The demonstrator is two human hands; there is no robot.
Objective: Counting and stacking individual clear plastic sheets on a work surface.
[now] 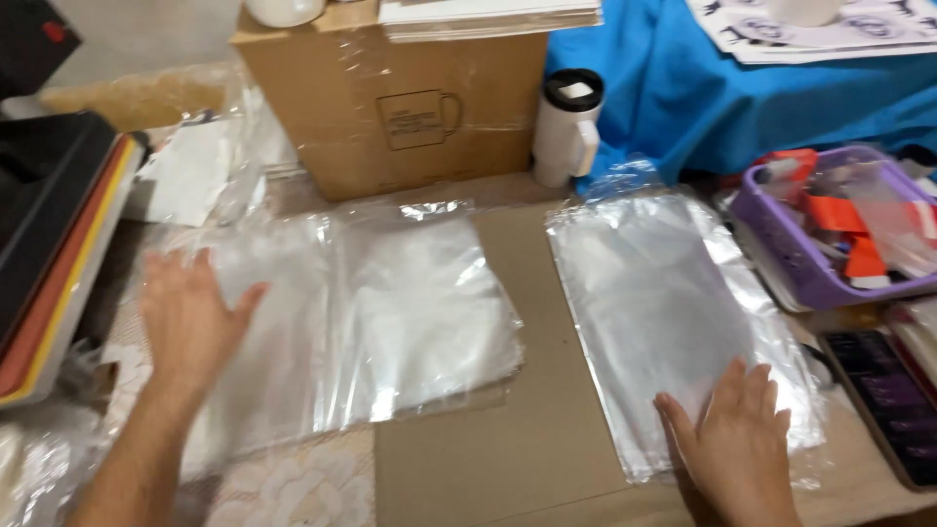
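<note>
Broadly, the desk (547, 429) carries two flat stacks of clear plastic bags laid side by side on brown cardboard, so each hand can press one flat. Left bag stack (390, 312) spreads wide below a cardboard box (390, 98); right bag stack (664, 312) lies narrower, near a purple basket (781, 244) and a white tumbler (568, 127). Left hand (190, 317) rests palm down, fingers spread, on its stack's left edge. Right hand (737, 434) lies flat and open on the other stack's near corner, gripping nothing.
</note>
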